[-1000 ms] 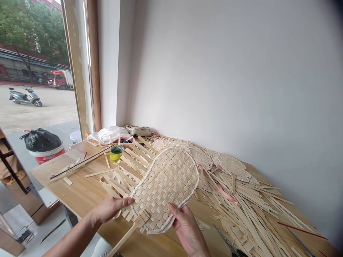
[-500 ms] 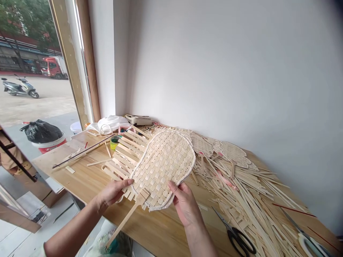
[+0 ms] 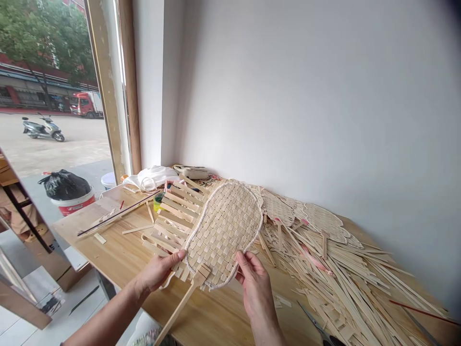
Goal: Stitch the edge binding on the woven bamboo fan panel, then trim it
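A woven fan (image 3: 226,226) with a pale cord edge is held tilted above the wooden table. Its flat handle (image 3: 182,307) points down toward me, and uncut strips (image 3: 178,206) stick out along its left side. My left hand (image 3: 158,271) pinches the lower left edge, thumb on top, next to where the handle joins. At the lower right edge, my right hand (image 3: 254,276) grips with its thumb on the woven face and fingers behind. The fan's underside is hidden.
Finished-looking woven fans (image 3: 320,221) lie by the wall. A heap of loose strips (image 3: 353,283) covers the table's right side. Scissors (image 3: 317,322) lie at the front right. Tape (image 3: 157,201), a white cloth (image 3: 153,178) and a long dark-edged rod (image 3: 118,214) are at the left.
The view has shifted, so the surroundings sit lower and farther right. My right hand's fingers have moved slightly along the fan's lower right edge; both hands still hold it.
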Action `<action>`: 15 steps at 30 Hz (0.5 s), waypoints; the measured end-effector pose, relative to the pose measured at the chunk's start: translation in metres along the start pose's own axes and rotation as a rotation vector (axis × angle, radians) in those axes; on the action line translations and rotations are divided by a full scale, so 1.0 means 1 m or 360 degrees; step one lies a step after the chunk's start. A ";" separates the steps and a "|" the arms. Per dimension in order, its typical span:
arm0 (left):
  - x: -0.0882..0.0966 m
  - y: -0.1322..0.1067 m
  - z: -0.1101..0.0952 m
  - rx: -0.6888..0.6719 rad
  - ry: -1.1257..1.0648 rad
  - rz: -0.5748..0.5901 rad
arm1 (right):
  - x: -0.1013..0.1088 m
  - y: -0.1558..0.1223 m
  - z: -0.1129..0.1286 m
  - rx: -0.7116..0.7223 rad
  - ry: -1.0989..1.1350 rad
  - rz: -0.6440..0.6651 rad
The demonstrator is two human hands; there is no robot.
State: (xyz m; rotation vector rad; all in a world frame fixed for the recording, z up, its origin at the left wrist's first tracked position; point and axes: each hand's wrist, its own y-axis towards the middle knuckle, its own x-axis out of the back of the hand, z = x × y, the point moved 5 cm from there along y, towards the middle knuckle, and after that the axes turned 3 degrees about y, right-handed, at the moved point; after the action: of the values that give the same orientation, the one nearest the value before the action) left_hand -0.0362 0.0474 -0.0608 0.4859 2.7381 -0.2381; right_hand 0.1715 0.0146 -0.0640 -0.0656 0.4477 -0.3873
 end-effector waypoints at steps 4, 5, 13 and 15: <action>0.004 0.000 0.003 0.0012 0.0006 -0.0025 | 0.000 -0.002 0.005 -0.0008 -0.0075 -0.0037; 0.005 0.000 0.004 0.0008 -0.0011 -0.0034 | 0.000 -0.003 0.004 -0.0015 -0.0068 -0.0020; -0.001 0.002 0.006 -0.0077 -0.0126 -0.0064 | -0.021 -0.025 -0.036 -0.0384 0.0236 0.0294; -0.006 0.004 0.005 -0.0106 -0.0154 -0.0090 | -0.028 -0.028 -0.042 -0.0450 0.0325 0.0336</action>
State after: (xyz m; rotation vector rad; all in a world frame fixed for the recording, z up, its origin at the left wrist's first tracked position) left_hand -0.0279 0.0480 -0.0641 0.3696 2.6585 -0.1786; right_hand 0.1199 0.0002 -0.0866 -0.2527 0.7031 -0.1209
